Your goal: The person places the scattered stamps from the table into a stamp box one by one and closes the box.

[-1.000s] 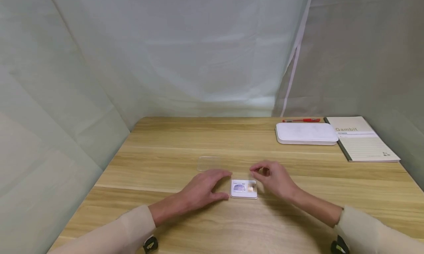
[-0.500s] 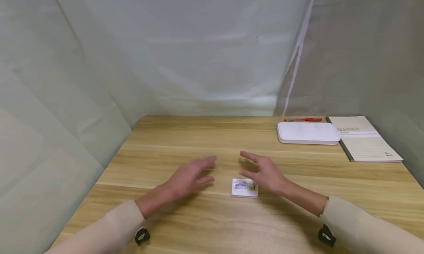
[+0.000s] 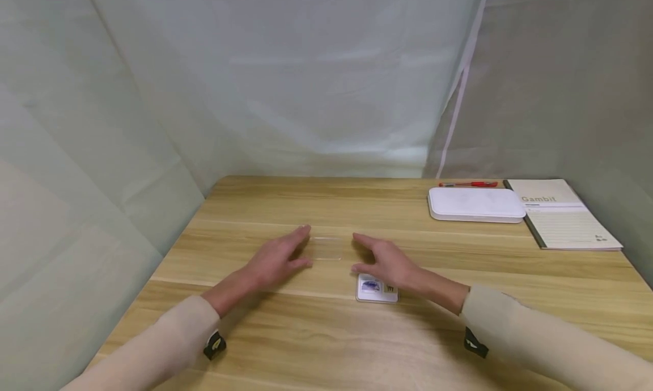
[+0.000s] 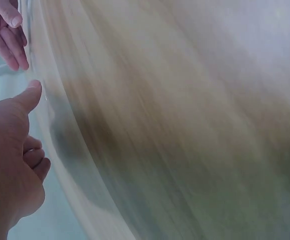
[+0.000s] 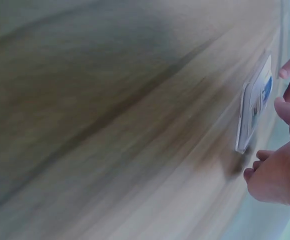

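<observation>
A thin clear plastic lid (image 3: 326, 249) lies flat on the wooden table, its edges faintly visible in the head view. My left hand (image 3: 272, 262) is at the lid's left edge, thumb and index finger spread apart. On the other side my right hand (image 3: 389, 262) reaches toward the lid, its thumb and fingers parted and holding nothing. Partly under the right hand in that view is a small white-backed case (image 3: 369, 292) with a purple-blue picture and a small gold-and-dark inset. The right wrist view shows this case (image 5: 255, 105) lying on the table beside the right hand.
A white oblong box (image 3: 475, 204) stands at the back right, with a red pen (image 3: 468, 184) behind it. To its right lies a notebook (image 3: 566, 215) marked "Gambit". Pale cloth (image 3: 326, 85) hangs behind the table (image 3: 285, 334) and at its sides.
Both hands have left the small case. The left hand moved left and away to the lid's left side; the right hand opened from a pinch and moved left over the case toward the lid.
</observation>
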Action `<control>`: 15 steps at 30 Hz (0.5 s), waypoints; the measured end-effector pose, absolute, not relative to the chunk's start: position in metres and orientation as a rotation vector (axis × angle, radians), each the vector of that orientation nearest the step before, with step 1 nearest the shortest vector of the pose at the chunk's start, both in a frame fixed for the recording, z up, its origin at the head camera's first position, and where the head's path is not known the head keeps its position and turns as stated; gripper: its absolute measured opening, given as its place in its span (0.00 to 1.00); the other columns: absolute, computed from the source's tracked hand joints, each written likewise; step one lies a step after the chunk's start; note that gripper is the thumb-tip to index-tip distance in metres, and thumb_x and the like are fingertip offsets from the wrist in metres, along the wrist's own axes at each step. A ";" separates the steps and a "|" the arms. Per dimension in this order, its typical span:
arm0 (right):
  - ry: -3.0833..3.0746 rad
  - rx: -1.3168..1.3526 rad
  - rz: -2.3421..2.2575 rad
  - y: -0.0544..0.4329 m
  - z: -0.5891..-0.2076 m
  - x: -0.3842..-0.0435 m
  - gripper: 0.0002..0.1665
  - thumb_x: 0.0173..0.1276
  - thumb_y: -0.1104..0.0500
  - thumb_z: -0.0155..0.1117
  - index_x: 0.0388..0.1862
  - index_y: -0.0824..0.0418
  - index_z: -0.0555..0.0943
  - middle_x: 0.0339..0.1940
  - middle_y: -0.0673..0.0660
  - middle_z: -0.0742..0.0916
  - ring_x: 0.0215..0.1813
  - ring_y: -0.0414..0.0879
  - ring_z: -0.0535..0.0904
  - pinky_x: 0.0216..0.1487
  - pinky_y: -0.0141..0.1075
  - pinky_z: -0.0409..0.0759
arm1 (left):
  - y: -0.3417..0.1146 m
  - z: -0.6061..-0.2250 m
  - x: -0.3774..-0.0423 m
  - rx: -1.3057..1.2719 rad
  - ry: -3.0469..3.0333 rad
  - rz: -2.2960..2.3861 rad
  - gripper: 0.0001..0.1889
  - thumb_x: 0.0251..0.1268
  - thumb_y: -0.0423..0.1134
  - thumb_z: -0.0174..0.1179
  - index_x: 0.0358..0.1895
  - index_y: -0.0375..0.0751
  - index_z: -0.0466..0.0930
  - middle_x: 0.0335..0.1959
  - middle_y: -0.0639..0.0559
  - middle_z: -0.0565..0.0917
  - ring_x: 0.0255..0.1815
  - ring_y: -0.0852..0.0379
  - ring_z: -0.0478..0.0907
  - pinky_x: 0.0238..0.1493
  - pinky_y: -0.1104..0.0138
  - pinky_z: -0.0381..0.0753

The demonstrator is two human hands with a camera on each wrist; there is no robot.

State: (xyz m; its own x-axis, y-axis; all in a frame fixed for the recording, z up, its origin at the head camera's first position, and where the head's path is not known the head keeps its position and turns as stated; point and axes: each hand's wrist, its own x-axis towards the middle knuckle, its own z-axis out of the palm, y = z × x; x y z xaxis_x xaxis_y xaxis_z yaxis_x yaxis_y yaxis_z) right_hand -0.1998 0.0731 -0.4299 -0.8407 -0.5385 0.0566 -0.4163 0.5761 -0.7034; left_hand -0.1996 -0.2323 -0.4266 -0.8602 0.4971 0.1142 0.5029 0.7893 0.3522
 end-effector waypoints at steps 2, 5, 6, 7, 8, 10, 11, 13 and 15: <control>2.646 -0.826 -1.101 0.068 -0.431 -0.202 0.46 0.71 0.58 0.76 0.81 0.71 0.66 0.79 0.67 0.72 0.80 0.60 0.67 0.79 0.52 0.65 | -0.235 -0.428 -0.202 -0.831 -2.965 -0.593 0.44 0.73 0.52 0.69 0.82 0.33 0.59 0.79 0.32 0.65 0.78 0.36 0.66 0.78 0.44 0.65; 2.651 -0.844 -1.085 0.061 -0.433 -0.205 0.46 0.71 0.58 0.76 0.80 0.71 0.66 0.79 0.68 0.73 0.80 0.61 0.67 0.79 0.51 0.66 | -0.238 -0.429 -0.204 -0.838 -2.984 -0.586 0.43 0.74 0.52 0.68 0.82 0.34 0.60 0.79 0.34 0.66 0.78 0.37 0.67 0.77 0.45 0.65; 2.654 -0.849 -1.082 0.059 -0.433 -0.206 0.46 0.71 0.58 0.76 0.80 0.71 0.66 0.79 0.68 0.73 0.80 0.61 0.68 0.79 0.51 0.66 | -0.238 -0.430 -0.205 -0.845 -2.985 -0.580 0.42 0.74 0.51 0.68 0.82 0.34 0.61 0.79 0.34 0.67 0.77 0.37 0.68 0.77 0.45 0.66; 2.657 -0.848 -1.080 0.057 -0.434 -0.207 0.46 0.71 0.58 0.77 0.80 0.71 0.66 0.78 0.68 0.73 0.80 0.61 0.68 0.79 0.51 0.66 | -0.239 -0.431 -0.205 -0.852 -2.986 -0.575 0.42 0.75 0.51 0.68 0.82 0.34 0.62 0.78 0.34 0.68 0.77 0.37 0.69 0.77 0.44 0.67; 2.660 -0.846 -1.081 0.055 -0.434 -0.207 0.46 0.71 0.58 0.77 0.80 0.71 0.66 0.78 0.68 0.73 0.80 0.61 0.68 0.79 0.51 0.66 | -0.239 -0.431 -0.206 -0.856 -2.989 -0.572 0.41 0.75 0.51 0.67 0.82 0.34 0.62 0.78 0.34 0.68 0.76 0.37 0.70 0.77 0.45 0.67; 2.672 -0.834 -1.075 0.052 -0.434 -0.208 0.46 0.70 0.57 0.77 0.80 0.71 0.66 0.78 0.68 0.72 0.80 0.61 0.68 0.79 0.51 0.65 | -0.239 -0.433 -0.207 -0.862 -2.998 -0.569 0.41 0.76 0.52 0.66 0.82 0.35 0.62 0.78 0.35 0.69 0.76 0.38 0.70 0.76 0.46 0.68; 2.678 -0.828 -1.073 0.050 -0.434 -0.208 0.47 0.70 0.57 0.77 0.80 0.70 0.66 0.78 0.68 0.72 0.79 0.61 0.68 0.80 0.50 0.65 | -0.239 -0.434 -0.208 -0.868 -2.996 -0.567 0.40 0.76 0.52 0.66 0.81 0.34 0.63 0.77 0.35 0.69 0.76 0.37 0.71 0.76 0.46 0.68; 2.694 -0.818 -1.072 0.045 -0.433 -0.208 0.47 0.69 0.57 0.78 0.80 0.71 0.67 0.78 0.69 0.73 0.79 0.61 0.68 0.79 0.50 0.65 | -0.239 -0.435 -0.209 -0.874 -2.992 -0.567 0.40 0.76 0.52 0.66 0.81 0.34 0.63 0.77 0.35 0.70 0.75 0.38 0.71 0.76 0.46 0.68; 2.712 -0.810 -1.068 0.041 -0.433 -0.207 0.46 0.69 0.58 0.78 0.79 0.71 0.68 0.77 0.69 0.74 0.78 0.61 0.69 0.79 0.50 0.67 | -0.239 -0.436 -0.209 -0.884 -2.980 -0.563 0.39 0.76 0.51 0.66 0.81 0.33 0.64 0.76 0.34 0.71 0.75 0.37 0.72 0.76 0.46 0.69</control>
State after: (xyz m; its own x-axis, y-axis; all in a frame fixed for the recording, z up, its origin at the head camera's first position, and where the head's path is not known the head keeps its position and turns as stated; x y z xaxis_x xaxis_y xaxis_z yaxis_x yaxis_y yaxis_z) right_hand -0.2070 0.0411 -0.4326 -0.8504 -0.5193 0.0845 -0.4374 0.6085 -0.6621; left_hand -0.2088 -0.2388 -0.4360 -0.8432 0.5312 0.0831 0.5249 0.7798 0.3412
